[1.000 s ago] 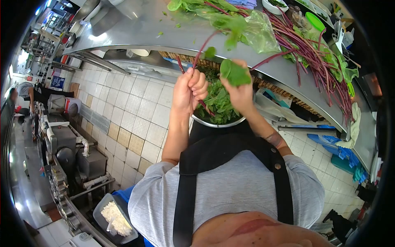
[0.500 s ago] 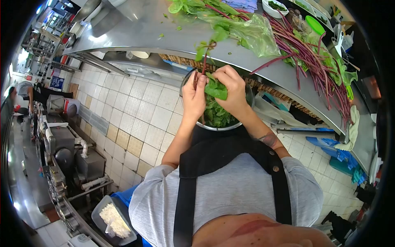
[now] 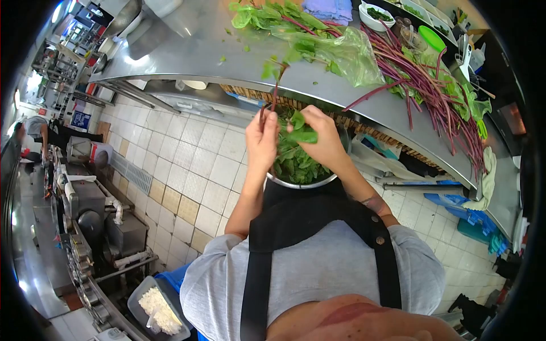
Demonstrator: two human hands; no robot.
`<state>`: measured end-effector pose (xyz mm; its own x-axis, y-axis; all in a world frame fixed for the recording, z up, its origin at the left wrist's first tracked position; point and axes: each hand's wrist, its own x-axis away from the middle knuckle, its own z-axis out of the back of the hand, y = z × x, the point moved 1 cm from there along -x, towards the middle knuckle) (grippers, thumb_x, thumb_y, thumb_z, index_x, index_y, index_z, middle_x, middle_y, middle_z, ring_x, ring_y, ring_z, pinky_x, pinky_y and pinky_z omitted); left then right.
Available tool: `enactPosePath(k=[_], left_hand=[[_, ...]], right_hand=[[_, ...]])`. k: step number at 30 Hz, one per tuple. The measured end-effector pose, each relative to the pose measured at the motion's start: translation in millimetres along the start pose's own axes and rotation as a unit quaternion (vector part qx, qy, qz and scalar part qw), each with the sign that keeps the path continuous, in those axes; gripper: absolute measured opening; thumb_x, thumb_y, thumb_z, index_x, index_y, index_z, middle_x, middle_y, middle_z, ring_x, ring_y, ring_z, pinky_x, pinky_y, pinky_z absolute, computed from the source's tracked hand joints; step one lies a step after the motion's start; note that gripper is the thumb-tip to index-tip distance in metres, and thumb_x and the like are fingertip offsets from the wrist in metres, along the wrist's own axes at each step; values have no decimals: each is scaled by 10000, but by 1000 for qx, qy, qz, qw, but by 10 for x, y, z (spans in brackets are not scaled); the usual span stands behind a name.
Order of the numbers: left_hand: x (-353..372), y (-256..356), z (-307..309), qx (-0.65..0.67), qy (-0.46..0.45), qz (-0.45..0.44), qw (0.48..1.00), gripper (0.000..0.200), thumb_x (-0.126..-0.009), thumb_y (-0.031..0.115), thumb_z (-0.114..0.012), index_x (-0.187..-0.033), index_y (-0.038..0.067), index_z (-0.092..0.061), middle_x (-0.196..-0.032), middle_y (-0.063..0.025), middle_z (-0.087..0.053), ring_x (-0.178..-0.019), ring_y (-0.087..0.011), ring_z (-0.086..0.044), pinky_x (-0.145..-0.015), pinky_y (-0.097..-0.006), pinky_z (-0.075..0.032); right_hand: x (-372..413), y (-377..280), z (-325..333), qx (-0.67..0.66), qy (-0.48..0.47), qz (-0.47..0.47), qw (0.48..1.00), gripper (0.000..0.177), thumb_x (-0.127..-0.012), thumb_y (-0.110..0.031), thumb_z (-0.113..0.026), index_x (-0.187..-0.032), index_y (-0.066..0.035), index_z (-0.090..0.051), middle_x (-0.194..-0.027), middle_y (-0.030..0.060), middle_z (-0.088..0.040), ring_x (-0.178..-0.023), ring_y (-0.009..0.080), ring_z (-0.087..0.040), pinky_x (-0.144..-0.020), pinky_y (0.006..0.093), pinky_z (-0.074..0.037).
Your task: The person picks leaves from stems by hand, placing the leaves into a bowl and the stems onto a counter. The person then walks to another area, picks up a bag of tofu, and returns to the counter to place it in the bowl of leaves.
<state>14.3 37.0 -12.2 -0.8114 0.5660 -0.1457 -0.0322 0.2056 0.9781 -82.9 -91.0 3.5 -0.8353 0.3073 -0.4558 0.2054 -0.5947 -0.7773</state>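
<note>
My left hand (image 3: pixel 262 143) is closed around a reddish leafy stem (image 3: pixel 275 94) that points up past the fingers, with small green leaves at its tip. Close beside it, my right hand (image 3: pixel 323 134) is pinched on a green leaf (image 3: pixel 303 136). Both hands are above a round metal bowl (image 3: pixel 307 185) at my waist. Loose green leaves (image 3: pixel 298 162) fill much of that bowl. On the steel counter ahead lie a pile of long purple-red stems (image 3: pixel 418 77) and a clear plastic bag (image 3: pixel 357 54) with leafy greens.
The steel counter (image 3: pixel 187 51) edge runs just beyond the bowl. A white bowl (image 3: pixel 376 20) of chopped greens and a green lid (image 3: pixel 432 38) stand at its back. Behind me at left is a tub (image 3: pixel 136 301) of white food. Another person (image 3: pixel 37 128) bends at far left.
My hands have moved slightly apart and lower over the bowl. The leaf in my right hand has shifted down, and more of the bowl's leaves show.
</note>
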Motion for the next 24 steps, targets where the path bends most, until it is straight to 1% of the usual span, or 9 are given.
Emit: enactPosePath(k=[3, 4, 7, 10, 13, 16, 18, 21, 24], left_hand=[[-10, 143, 178, -216, 48, -55, 974, 269, -977, 200, -536, -784, 12, -529, -586, 30, -472, -525, -62, -399, -447, -262, -299], [12, 233, 192, -265, 56, -57, 961, 233, -951, 172, -561, -798, -2, -538, -573, -45, -494, -514, -113, -416, -468, -305, -334], [71, 362, 199, -364, 49, -66, 928, 241, -941, 165, -577, -777, -4, -529, -566, -33, -418, -548, -90, -346, -480, -284, -321], [116, 379, 187, -385, 26, -78, 919, 241, -921, 150, -597, -764, -14, -516, -559, -74, -399, -549, -102, -348, -482, -296, -338], [149, 425, 169, -397, -21, -97, 913, 221, -916, 125, -596, -767, -20, -522, -560, -73, -403, -547, -98, -340, -478, -289, -332], [184, 486, 182, -366, -69, -87, 924, 82, -860, 49, -583, -807, -9, -562, -583, -146, -490, -496, -214, -464, -500, -324, -381], [209, 523, 182, -337, -80, -80, 935, 72, -862, 45, -582, -814, -8, -572, -574, -121, -476, -504, -168, -447, -496, -303, -368], [195, 474, 231, -292, -91, -57, 950, 78, -874, 45, -580, -819, -9, -582, -563, -55, -451, -532, -89, -410, -493, -262, -338], [174, 450, 205, -250, -114, -54, 960, 100, -887, 49, -573, -808, -11, -576, -575, -28, -459, -543, -75, -407, -496, -249, -329]], right_hand=[[75, 52, 53, 113, -145, -83, 979, 515, -710, 19, -650, -1203, 66, -511, -1210, 189, -484, -1091, 359, -531, -927, 408, -435], [100, 64, 56, 149, -193, -112, 963, 607, -704, 33, -641, -1287, 73, -475, -1310, 195, -453, -1187, 359, -507, -1001, 413, -420], [108, 48, 70, 158, -176, -55, 970, 535, -713, 48, -625, -1241, 29, -546, -1277, 172, -506, -1123, 364, -556, -951, 400, -460], [-46, -187, 139, 90, -79, 67, 991, 432, -756, 59, -604, -1184, -4, -602, -1206, 148, -567, -990, 348, -621, -838, 404, -512], [-166, -386, 159, 47, 69, 84, 993, 335, -804, 44, -606, -1126, -43, -646, -1155, 119, -598, -939, 305, -641, -789, 380, -525], [-188, -260, 217, 79, 59, 62, 993, 225, -807, -21, -665, -1032, -23, -671, -973, 107, -603, -835, 274, -628, -726, 371, -510], [-166, -150, 243, 110, 42, 73, 990, 176, -795, -75, -701, -959, -14, -684, -864, 89, -581, -763, 266, -611, -686, 368, -497], [-104, -115, 210, 92, 30, 72, 993, 164, -796, -89, -704, -939, -13, -682, -860, 88, -584, -765, 265, -613, -685, 363, -496], [-59, -183, 255, -26, 83, 52, 995, 105, -835, -61, -673, -921, -1, -669, -863, 71, -615, -718, 181, -599, -619, 288, -470]])
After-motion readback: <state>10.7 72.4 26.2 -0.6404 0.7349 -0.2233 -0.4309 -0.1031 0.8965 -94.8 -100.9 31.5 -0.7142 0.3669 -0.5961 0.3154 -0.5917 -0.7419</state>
